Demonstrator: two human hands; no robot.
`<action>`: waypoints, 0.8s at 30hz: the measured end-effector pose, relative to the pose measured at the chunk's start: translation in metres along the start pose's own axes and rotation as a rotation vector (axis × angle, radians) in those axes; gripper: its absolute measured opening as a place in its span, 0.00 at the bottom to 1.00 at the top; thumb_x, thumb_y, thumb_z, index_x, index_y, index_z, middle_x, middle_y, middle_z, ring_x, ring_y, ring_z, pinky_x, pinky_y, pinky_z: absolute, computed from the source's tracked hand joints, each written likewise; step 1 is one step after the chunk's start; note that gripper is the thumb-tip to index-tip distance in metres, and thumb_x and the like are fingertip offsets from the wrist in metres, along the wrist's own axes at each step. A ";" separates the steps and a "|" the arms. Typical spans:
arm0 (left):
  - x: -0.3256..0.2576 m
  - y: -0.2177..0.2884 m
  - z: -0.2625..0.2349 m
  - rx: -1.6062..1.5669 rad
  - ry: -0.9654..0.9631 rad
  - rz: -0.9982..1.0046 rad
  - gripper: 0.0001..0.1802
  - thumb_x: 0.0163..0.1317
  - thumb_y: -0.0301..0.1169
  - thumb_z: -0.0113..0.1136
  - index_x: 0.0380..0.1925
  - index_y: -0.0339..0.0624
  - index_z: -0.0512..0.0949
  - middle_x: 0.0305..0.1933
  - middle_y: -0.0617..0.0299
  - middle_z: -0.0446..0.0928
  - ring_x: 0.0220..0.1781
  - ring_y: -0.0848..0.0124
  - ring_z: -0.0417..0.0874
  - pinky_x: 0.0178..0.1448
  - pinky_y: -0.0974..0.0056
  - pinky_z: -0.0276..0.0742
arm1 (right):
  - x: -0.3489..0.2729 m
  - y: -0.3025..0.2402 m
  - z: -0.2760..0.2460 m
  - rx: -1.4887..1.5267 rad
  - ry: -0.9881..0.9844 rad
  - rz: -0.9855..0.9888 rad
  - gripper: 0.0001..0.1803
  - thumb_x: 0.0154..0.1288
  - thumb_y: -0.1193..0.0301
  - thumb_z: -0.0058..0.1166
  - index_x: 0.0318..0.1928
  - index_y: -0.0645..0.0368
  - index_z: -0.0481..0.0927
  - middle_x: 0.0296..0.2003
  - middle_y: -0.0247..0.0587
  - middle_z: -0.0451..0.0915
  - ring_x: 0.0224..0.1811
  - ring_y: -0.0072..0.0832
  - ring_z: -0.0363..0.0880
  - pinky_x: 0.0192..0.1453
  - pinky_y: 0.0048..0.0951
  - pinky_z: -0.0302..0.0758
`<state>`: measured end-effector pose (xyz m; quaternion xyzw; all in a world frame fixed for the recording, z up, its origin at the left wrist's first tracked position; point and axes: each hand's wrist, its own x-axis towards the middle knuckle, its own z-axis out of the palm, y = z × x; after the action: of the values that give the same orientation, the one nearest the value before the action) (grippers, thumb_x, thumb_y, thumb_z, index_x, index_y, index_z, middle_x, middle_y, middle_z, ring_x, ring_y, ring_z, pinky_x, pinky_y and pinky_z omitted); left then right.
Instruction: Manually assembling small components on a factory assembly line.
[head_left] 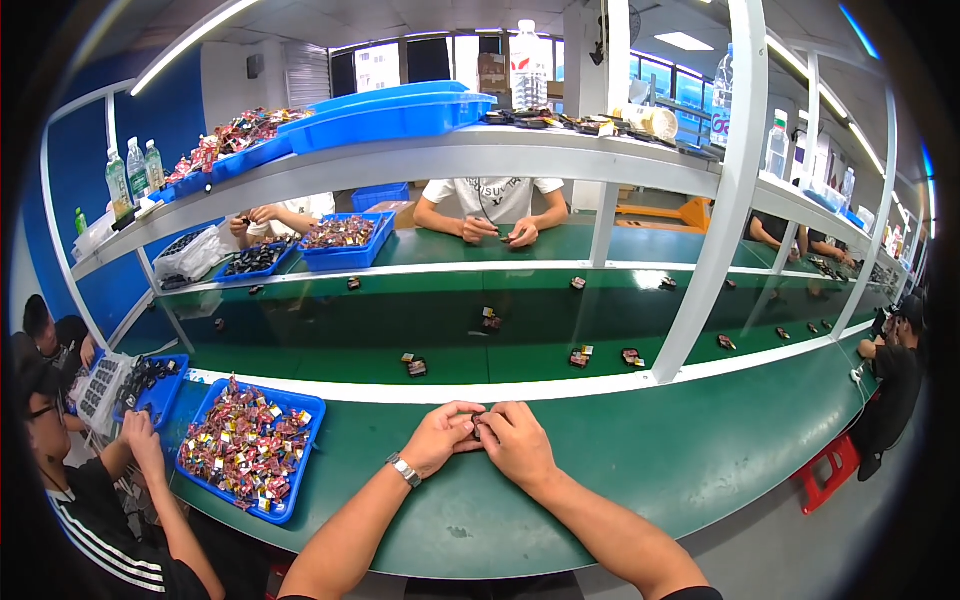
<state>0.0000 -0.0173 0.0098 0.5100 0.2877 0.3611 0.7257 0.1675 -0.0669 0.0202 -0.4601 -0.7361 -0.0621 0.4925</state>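
Observation:
My left hand [440,440], with a metal-band watch [404,469] on its wrist, and my right hand [518,440] meet over the green worktable [640,450]. Between their fingertips they pinch a small dark part [478,424], mostly covered by the fingers; its exact kind cannot be made out. Both hands are closed on it, just above the table. To their left lies a blue tray [316,424] heaped with small red circuit boards [250,440] that have white and yellow pieces attached.
Past the white rail [450,390], a green conveyor belt [530,365] carries scattered small assemblies [580,356]. A white post [712,210] and an overhead shelf [420,160] stand ahead. Co-workers sit opposite and at both sides; one reaches near a blue tray of black parts [150,385].

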 end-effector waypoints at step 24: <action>-0.002 0.008 0.011 -0.030 0.026 0.036 0.27 0.71 0.29 0.52 0.67 0.39 0.59 0.73 0.43 0.58 0.68 0.51 0.71 0.67 0.47 0.73 | 0.044 0.122 0.022 -0.112 0.044 0.287 0.12 0.51 0.71 0.65 0.38 0.61 0.84 0.44 0.47 0.82 0.48 0.44 0.78 0.54 0.39 0.76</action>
<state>0.0059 -0.0229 0.0212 0.4993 0.2824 0.3852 0.7229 0.2388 0.0411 -0.0007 -0.5857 -0.6473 -0.0422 0.4859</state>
